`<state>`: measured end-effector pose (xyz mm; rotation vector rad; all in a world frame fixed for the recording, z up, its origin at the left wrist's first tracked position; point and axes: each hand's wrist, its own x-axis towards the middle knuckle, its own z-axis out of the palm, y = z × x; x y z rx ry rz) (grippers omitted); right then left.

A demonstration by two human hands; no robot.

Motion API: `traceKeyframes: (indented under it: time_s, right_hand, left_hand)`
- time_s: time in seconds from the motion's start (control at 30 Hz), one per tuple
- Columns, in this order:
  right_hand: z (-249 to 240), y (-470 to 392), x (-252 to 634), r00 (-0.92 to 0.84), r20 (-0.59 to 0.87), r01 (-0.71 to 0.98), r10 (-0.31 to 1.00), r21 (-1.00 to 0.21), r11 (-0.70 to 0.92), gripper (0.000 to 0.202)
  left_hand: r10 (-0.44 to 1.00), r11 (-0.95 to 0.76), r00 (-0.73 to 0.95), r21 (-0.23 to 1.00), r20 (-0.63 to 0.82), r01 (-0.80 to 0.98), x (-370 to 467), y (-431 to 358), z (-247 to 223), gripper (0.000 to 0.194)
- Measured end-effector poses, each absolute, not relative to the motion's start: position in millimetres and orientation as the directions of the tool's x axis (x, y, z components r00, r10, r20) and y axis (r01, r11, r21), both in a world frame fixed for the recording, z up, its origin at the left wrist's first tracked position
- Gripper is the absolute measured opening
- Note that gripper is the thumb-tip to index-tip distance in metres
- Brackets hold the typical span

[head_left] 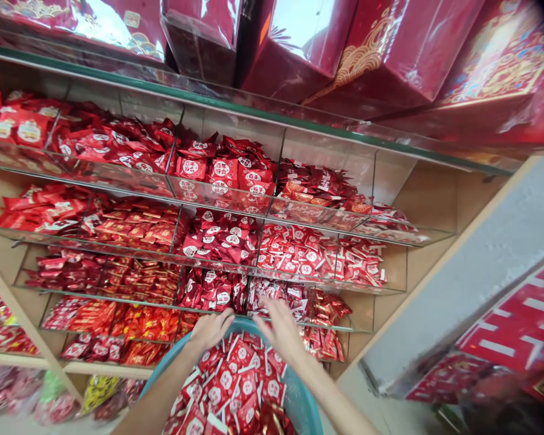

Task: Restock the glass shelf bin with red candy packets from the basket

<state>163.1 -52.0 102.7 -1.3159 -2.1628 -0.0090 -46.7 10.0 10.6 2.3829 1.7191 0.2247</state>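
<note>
While the thumb and fingers of the right hand (283, 332) are held apart, with nothing seen between them, those of the left hand (211, 331) are bent together at the far rim of a round turquoise plastic tub (249, 324); whether it is gripped cannot be told. Between the forearms, small flat red-and-white wrapped packets (236, 380) are heaped in the tub, their long edges turned every way. Beyond the right fingertips, the nearer pair, dark-red-and-white packets (294, 296) are piled in a clear-walled compartment. Higher up, large glossy red boxes (290, 66) are shelved.
</note>
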Motion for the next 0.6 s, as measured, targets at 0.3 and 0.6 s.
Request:
traceKeyframes:
  time_s: [0.3, 0.6]
  right_hand:
    - [223, 26, 241, -0.11, 0.547, 0.991, 0.83, 0.123, 0.05, 0.021]
    - [215, 45, 245, -0.083, 0.403, 0.965, 0.912, 0.262, -0.028, 0.029]
  left_hand:
    - [0.947, -0.316, 0.321, 0.246, 0.019, 0.916, -47, 7, 15, 0.054]
    - [0.951, -0.301, 0.308, 0.253, 0.014, 0.919, -46, 5, 18, 0.052]
